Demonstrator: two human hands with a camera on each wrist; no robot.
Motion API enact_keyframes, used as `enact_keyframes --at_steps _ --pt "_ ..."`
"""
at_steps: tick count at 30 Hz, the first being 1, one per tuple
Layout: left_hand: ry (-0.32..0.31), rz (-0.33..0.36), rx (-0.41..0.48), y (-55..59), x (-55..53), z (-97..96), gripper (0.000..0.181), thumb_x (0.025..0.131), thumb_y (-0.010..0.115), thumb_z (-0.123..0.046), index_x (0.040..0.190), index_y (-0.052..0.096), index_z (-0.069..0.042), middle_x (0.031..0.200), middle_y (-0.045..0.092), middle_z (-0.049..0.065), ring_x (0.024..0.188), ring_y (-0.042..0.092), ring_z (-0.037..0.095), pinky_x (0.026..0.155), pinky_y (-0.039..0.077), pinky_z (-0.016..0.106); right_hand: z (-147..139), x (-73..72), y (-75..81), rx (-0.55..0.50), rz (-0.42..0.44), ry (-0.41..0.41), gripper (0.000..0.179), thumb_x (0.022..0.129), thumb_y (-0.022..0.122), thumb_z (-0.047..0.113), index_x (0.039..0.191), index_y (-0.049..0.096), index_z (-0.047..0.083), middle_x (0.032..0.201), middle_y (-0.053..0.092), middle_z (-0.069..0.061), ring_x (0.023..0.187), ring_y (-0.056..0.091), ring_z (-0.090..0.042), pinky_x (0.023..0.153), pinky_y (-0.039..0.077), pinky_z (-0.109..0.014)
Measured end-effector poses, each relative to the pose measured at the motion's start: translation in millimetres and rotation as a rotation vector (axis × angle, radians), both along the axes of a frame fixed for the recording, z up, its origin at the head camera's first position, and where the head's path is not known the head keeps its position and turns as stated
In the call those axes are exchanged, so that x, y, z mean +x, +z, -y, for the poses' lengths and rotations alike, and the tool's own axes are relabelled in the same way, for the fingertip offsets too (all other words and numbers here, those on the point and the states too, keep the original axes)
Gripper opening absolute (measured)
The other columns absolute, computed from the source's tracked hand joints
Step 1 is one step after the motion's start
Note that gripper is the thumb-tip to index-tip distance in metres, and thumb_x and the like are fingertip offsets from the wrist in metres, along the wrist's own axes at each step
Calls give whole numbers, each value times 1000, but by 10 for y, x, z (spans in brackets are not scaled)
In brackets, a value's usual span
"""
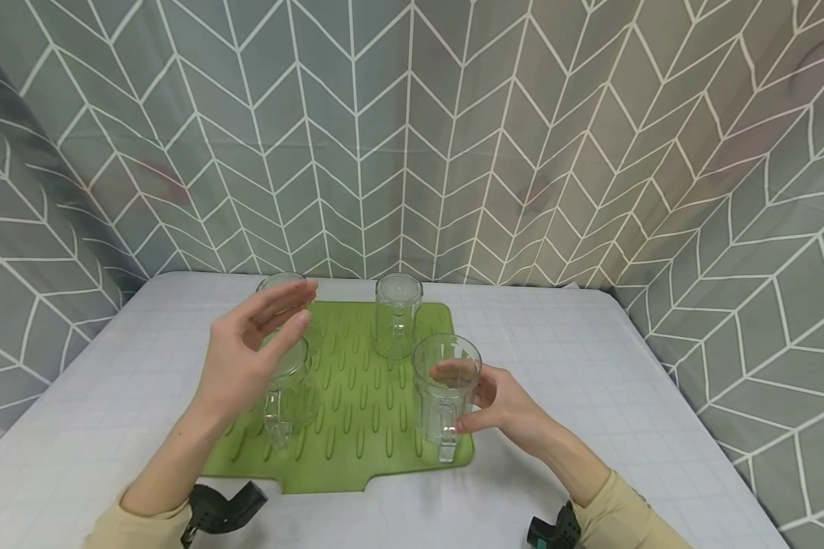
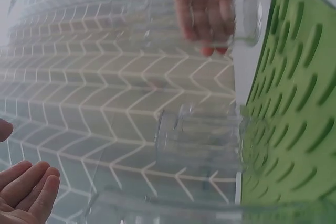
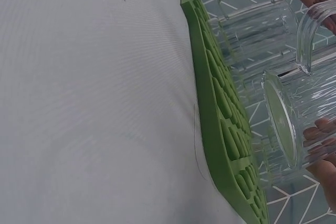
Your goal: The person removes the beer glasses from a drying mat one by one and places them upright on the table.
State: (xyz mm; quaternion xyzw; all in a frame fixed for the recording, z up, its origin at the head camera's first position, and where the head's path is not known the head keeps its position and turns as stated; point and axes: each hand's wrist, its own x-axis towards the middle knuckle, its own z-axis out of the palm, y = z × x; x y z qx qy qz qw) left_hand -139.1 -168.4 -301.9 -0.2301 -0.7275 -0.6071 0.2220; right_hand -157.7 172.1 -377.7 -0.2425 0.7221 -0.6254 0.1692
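My right hand (image 1: 511, 408) grips a clear glass mug (image 1: 427, 408) by its right side, the fingers round the back of it and the thumb at the front near the handle. In the right wrist view the base of this mug (image 3: 281, 119) shows close over the mat. My left hand (image 1: 236, 354) is raised above the left side, fingers straight and together, thumb apart, holding nothing. It overlaps a front left glass mug (image 1: 295, 396), whose handle faces me, and partly hides a back left glass mug (image 1: 275, 280). The left fingers (image 2: 37, 195) show in the left wrist view too.
A green ridged drying mat (image 1: 346, 465) lies on the white-covered table (image 1: 542, 328). Another glass mug (image 1: 398, 320) stands on its far right part. A grey curtain (image 1: 439, 137) with white chevron lines encloses the back and sides.
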Motion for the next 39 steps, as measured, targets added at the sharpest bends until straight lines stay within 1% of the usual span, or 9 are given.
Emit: enact_keyframes --at_steps 2,9,14,18,20,23,27,29,39 --pt "19 13 12 16 -25 56 37 96 61 3 133 60 1 130 67 9 119 63 13 99 51 19 -4 0 -4 0 1 1 76 72 79 1 142 53 10 145 56 -11 132 52 -20 109 40 -27" --pt "148 73 -69 21 -124 265 36 100 61 -12 135 59 -4 130 68 0 118 63 5 99 48 14 -15 -8 -15 -12 18 0 75 71 79 -1 141 53 9 145 55 -12 134 51 -25 108 42 -30" --pt "196 102 -43 0 -207 446 37 100 62 -14 134 59 -1 125 71 -5 113 64 2 97 48 12 -21 -12 -7 -10 19 -6 76 70 79 -1 142 53 9 145 55 -12 135 50 -31 108 41 -34" --pt "252 146 -49 -48 -277 595 39 101 61 -20 135 59 -1 121 71 -12 108 65 -3 95 48 9 -25 -17 1 -5 19 -8 76 70 79 -1 141 53 9 145 56 -11 135 50 -29 108 42 -36" --pt "294 167 -74 -86 -317 666 40 102 59 -24 135 59 -2 118 71 -18 105 65 -6 94 46 7 -27 -18 5 -4 18 -8 76 71 79 -1 141 53 10 145 56 -11 134 51 -28 108 42 -36" --pt "317 197 -62 -156 -390 772 43 102 59 -27 136 58 0 115 70 -21 101 65 -7 93 47 6 -29 -18 12 -5 18 -11 76 70 78 0 141 53 9 145 55 -11 134 51 -26 109 41 -39" --pt "339 249 -47 -260 -476 894 48 102 57 -30 136 55 4 117 70 -18 99 65 -9 92 48 7 -35 -19 21 -5 18 -16 77 69 78 1 141 53 9 145 55 -11 132 52 -24 110 38 -43" --pt "363 280 -65 -310 -506 941 51 103 56 -32 138 54 5 119 70 -16 98 64 -11 91 48 7 -40 -22 24 -5 17 -19 77 69 78 1 141 53 9 145 55 -11 131 53 -22 110 38 -43" --pt "414 416 -101 -522 -589 1136 59 104 51 -38 142 48 7 125 69 -7 95 60 -15 90 49 7 -66 -43 26 -10 10 -28 77 69 78 -1 141 53 8 145 55 -11 132 52 -22 113 37 -43"
